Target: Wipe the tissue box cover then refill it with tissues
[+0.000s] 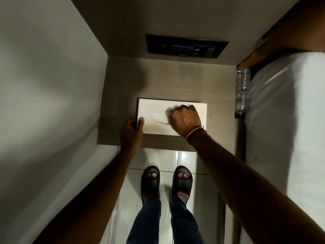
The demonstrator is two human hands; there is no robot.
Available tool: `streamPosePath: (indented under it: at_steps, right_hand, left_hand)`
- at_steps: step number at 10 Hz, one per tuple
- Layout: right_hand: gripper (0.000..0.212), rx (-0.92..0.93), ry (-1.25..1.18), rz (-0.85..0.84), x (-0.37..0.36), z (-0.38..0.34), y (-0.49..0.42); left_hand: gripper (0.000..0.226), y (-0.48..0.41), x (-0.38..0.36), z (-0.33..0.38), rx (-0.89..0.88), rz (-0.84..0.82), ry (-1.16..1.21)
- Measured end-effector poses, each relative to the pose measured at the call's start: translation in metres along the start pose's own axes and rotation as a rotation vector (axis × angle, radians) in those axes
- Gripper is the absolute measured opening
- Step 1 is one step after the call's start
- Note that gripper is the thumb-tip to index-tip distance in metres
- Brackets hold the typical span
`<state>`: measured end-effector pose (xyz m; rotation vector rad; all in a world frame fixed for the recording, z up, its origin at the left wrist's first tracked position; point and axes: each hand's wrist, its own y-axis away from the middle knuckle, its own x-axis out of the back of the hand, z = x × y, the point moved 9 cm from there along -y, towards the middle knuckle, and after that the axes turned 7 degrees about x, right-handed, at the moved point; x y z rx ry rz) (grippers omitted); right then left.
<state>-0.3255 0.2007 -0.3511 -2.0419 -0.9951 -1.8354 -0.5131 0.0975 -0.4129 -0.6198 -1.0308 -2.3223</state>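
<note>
The pale grey wood-grain shelf [175, 81] set into the alcove is carrying everything, and each place below is being given from the flat white rectangular tissue box cover [151, 110] lying near the shelf's front edge, with its oval opening [160, 117] facing up. Well to the right of the cover, the white padded bed edge [284, 120] is running alongside, and two clear plastic water bottles [243, 88] are standing in the gap between the shelf and that bed. Behind the cover, on the back wall, a black switch and socket panel [186, 46] is sitting. The right hand [185, 120] is pressing down on the cover's right half, fingers curled into a tight fist over what seems to be a pale cloth or tissue, though the blur is leaving that uncertain. The left hand [131, 131] is steadying the cover at its left front corner, thumb lying on top and the other fingers wrapping the edge. Judging from this, the wiping step is under way and not finished; the refill is not yet done, since no tissue is showing through the opening and no fresh tissues are showing anywhere near the cover.
</note>
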Motion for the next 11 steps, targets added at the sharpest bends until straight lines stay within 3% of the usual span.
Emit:
streamPosePath:
  at_steps: [2, 7, 9, 10, 11]
  right_hand:
    - [0.025, -0.002, -0.117, 0.092, 0.014, 0.006, 0.018]
    - [0.017, -0.057, -0.165, 0.29, 0.034, 0.009, 0.038]
    - [0.019, -0.052, -0.203, 0.294, 0.033, 0.005, 0.035]
    - [0.02, -0.129, -0.351, 0.442, 0.055, 0.018, 0.049]
    - [0.011, -0.185, -0.556, 0.804, 0.109, 0.046, 0.083]
  left_hand:
    - [0.039, 0.0, 0.001, 0.002, 0.019, -0.014, 0.019]
    - [0.036, 0.005, 0.0, 0.004, 0.036, -0.02, -0.003]
    - [0.038, 0.006, 0.0, 0.005, 0.041, -0.021, 0.002]
    - [0.04, 0.006, 0.005, 0.007, -0.005, 0.018, 0.025]
    - [0.049, 0.018, 0.022, 0.026, -0.152, 0.146, -0.024]
